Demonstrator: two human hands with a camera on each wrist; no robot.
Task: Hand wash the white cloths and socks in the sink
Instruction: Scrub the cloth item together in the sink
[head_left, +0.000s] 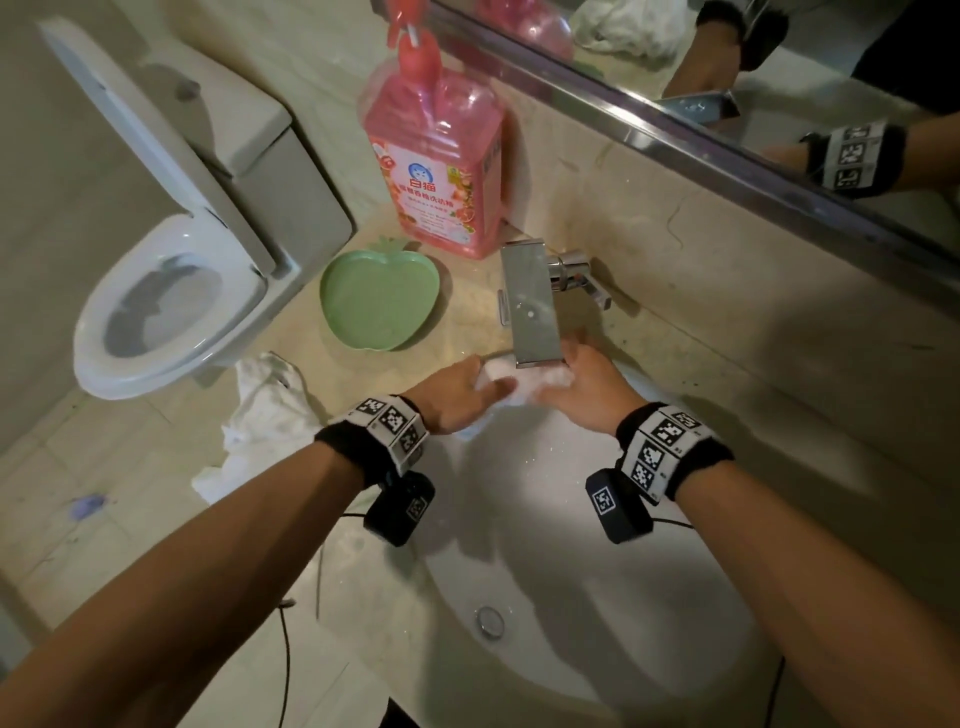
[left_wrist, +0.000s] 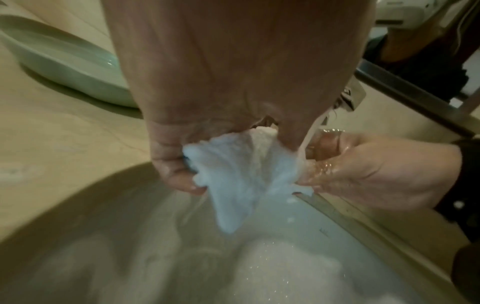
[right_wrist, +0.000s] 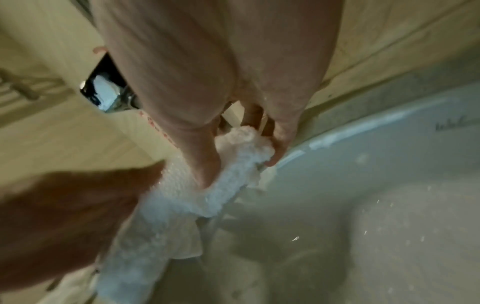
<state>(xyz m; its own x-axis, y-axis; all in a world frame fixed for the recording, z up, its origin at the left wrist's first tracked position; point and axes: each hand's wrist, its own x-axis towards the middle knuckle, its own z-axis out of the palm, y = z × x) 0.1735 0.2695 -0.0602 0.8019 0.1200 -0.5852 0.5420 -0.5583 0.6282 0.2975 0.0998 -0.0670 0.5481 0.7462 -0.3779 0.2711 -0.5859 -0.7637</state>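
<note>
A wet white fluffy sock (head_left: 524, 383) (left_wrist: 241, 176) (right_wrist: 228, 185) is stretched between both hands under the chrome tap (head_left: 532, 304), over the far side of the white sink (head_left: 571, 597). My left hand (head_left: 457, 397) (left_wrist: 182, 162) grips its left end with curled fingers. The sock's right end is bunched in my right hand (head_left: 582, 387) (right_wrist: 249, 148), whose thumb lies across it. Water runs over the sock and the right hand's fingers (left_wrist: 337, 156). A heap of white cloths (head_left: 260, 421) lies on the counter left of the sink.
A pink detergent pump bottle (head_left: 439, 156) stands behind a green apple-shaped dish (head_left: 382, 301) on the beige counter (head_left: 753, 364). A toilet (head_left: 166, 291) with its lid up is at the left. A mirror (head_left: 779, 78) runs along the wall. The sink drain (head_left: 491, 621) shows near the front.
</note>
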